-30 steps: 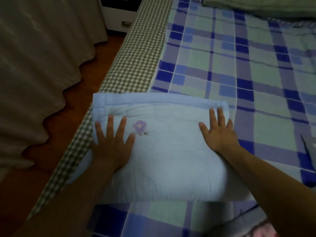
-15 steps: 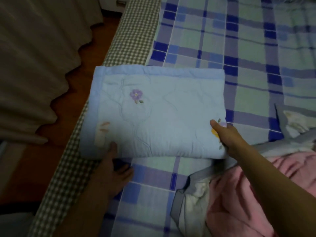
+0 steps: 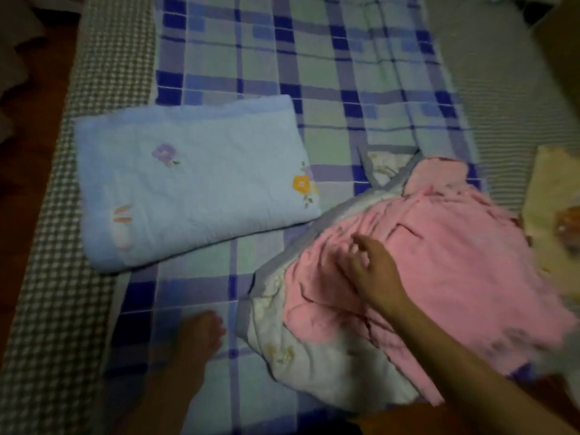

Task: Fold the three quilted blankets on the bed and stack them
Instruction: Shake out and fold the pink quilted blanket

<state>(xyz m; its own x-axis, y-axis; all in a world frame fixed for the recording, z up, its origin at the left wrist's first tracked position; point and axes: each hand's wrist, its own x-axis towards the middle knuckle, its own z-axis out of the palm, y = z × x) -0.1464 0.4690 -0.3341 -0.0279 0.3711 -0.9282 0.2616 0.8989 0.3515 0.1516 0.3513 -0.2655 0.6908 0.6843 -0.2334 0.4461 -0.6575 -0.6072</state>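
The blue quilted blanket (image 3: pixel 191 183) lies folded into a flat rectangle beyond the left hand (image 3: pixel 201 335), which rests relaxed on the checked sheet (image 3: pixel 329 73). The right hand (image 3: pixel 370 265), fingers loose and holding nothing, touches the crumpled pink blanket (image 3: pixel 455 262) with its white padded lining.

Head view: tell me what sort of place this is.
Most likely a bedroom at home: a bed under a plaid sheet, a folded blue quilted blanket and a crumpled pink one on it, wooden floor alongside.
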